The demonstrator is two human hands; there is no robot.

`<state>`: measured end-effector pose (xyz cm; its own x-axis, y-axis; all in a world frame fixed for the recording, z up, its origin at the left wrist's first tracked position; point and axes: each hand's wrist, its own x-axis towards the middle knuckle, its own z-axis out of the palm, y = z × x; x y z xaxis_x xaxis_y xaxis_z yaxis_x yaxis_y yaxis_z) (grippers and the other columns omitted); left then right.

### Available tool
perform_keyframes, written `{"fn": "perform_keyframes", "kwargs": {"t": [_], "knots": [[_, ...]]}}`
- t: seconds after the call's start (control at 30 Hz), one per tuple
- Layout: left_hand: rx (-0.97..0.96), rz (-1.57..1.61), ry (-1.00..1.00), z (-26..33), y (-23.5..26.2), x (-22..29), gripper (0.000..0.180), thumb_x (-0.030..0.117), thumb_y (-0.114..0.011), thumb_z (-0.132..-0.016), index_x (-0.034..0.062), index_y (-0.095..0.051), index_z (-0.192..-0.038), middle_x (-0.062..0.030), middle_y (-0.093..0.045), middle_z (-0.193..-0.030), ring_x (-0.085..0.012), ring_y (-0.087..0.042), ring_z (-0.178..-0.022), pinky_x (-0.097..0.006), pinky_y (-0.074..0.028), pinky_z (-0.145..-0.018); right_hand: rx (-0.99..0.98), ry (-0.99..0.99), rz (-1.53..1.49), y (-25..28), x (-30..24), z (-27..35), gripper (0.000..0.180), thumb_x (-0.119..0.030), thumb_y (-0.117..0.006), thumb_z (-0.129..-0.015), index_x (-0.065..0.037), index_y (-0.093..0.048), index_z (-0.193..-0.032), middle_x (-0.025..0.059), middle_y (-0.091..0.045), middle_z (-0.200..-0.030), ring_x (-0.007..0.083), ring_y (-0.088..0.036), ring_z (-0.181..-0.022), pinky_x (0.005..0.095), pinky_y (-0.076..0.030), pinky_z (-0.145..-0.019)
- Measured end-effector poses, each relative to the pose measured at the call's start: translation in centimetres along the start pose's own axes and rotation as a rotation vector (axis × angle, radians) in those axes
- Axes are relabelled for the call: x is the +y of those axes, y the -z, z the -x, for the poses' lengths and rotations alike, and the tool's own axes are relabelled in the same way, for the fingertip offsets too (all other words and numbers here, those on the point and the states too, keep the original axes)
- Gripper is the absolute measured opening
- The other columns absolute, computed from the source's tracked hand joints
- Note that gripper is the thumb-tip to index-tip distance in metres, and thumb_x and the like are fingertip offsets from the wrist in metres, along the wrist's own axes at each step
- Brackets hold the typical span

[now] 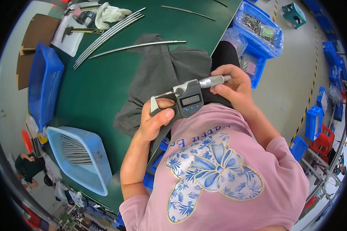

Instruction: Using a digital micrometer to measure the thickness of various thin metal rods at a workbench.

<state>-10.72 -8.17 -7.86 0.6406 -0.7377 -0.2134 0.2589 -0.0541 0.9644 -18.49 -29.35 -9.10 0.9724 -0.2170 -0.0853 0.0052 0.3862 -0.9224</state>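
A digital micrometer (188,101) with a small screen and a silver thimble is held over my lap, in front of a dark grey cloth (152,71). My left hand (153,120) is wrapped round its curved frame at the anvil end. The fingers of my right hand (237,85) are closed on the thimble at the other end. I cannot make out any part between the measuring faces. Beyond the micrometer, one slim metal rod (137,47) lies partly on the cloth, and several more rods (108,36) lie side by side on the green table (104,84).
A light blue basket (100,158) of metal rods stands at the left, with a darker blue basket (46,73) behind it. Calipers (89,30) and a white glove (110,16) lie at the far left. Blue bins (254,9) and a green stool (294,15) are on the right.
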Motion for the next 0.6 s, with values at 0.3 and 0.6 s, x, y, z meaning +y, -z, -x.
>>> {"fn": "perform_keyframes", "kwargs": {"t": [0.3,0.6], "knots": [[-0.045,-0.012,-0.029,-0.1,-0.1,0.1,0.043,0.032,-0.053,-0.066,-0.0098,-0.055,-0.07,-0.0109,-0.053,-0.059,-0.0082,-0.038,-0.043,-0.02,-0.028,-0.039,-0.182,-0.079,0.243,1.5,-1.2,-0.6,0.023,-0.013,-0.056,-0.076,0.003,-0.052,-0.09,0.0042,-0.054,-0.07,0.0083,-0.051,-0.062,0.0199,-0.042,-0.056],[-0.115,0.023,-0.054,-0.1,0.5,0.0,0.03,0.024,-0.055,-0.071,-0.0051,-0.05,-0.066,-0.0017,-0.042,-0.056,-0.0088,-0.036,-0.053,-0.025,-0.028,-0.047,-0.054,-0.227,-0.114,0.6,-0.1,-0.4,0.031,-0.026,-0.054,-0.077,0.001,-0.053,-0.091,0.0038,-0.053,-0.064,0.0093,-0.051,-0.051,0.0193,-0.041,-0.048]]}}
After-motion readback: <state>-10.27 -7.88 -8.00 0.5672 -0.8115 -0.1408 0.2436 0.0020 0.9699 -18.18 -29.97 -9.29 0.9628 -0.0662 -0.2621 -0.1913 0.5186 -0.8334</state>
